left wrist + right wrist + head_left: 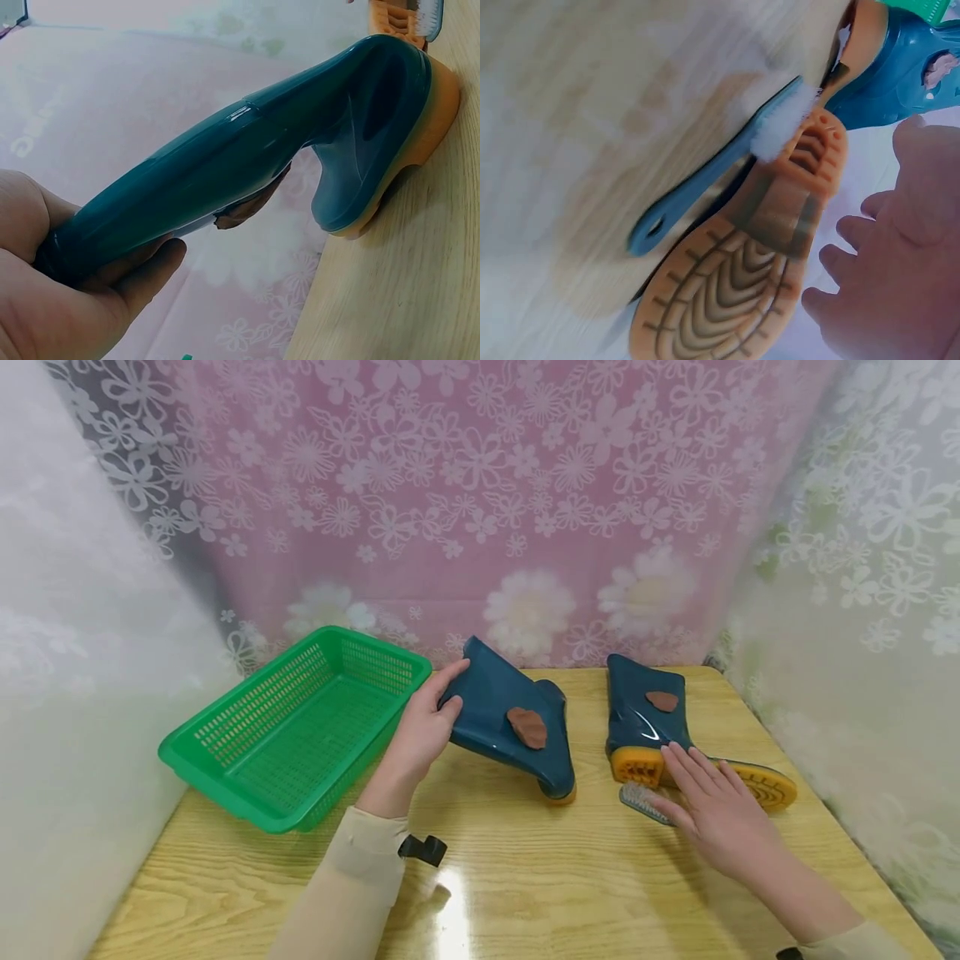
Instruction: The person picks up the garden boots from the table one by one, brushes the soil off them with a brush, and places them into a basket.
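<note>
By the top of its shaft, my left hand (426,727) grips a dark blue rubber boot (495,702), thumb on one side and fingers on the other. The shaft is tilted up, and its yellow heel is low by the table. A flat brown patch (528,727) sits on this boot's shaft. My right hand (723,818) has its fingers extended, close over a grey-blue brush (637,800) with pale bristles. In the right wrist view the brush handle (690,187) shows apart from the fingers. Beside it a second boot (626,714) lies on its side, yellow sole (735,292) facing me.
A green plastic basket (352,777) with slotted sides stands at the left of the wooden table (540,893). Another brown patch (662,701) is on the second boot's shaft. Flowered curtains (480,510) hang behind the table and along its sides.
</note>
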A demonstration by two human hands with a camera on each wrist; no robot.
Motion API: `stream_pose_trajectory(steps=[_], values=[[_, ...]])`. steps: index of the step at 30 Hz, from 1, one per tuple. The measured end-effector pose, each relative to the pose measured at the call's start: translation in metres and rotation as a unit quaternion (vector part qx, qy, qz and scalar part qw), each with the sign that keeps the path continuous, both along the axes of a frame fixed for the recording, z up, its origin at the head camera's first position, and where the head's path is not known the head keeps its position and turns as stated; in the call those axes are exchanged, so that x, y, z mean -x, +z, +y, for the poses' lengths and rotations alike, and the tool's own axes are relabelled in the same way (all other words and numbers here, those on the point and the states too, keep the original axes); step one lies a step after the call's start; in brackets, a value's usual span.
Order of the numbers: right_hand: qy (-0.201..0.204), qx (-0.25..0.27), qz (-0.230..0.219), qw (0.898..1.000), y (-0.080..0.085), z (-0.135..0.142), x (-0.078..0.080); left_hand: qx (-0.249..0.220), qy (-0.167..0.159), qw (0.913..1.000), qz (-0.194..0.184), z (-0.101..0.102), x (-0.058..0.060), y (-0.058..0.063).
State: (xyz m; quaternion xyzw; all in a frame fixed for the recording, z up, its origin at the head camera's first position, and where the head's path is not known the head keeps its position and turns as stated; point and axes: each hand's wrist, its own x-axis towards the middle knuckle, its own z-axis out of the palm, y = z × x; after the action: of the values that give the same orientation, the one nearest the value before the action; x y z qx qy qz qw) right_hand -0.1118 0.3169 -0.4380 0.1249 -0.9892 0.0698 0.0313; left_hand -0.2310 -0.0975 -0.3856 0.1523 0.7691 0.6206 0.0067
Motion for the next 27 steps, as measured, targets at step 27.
stream_pose_trajectory(steps=[27], values=[[-0.029,-0.018,-0.062,0.997,-0.03,0.017,-0.027,-0.016,0.001,0.9998,-0.006,-0.003,0.002,0.0]])
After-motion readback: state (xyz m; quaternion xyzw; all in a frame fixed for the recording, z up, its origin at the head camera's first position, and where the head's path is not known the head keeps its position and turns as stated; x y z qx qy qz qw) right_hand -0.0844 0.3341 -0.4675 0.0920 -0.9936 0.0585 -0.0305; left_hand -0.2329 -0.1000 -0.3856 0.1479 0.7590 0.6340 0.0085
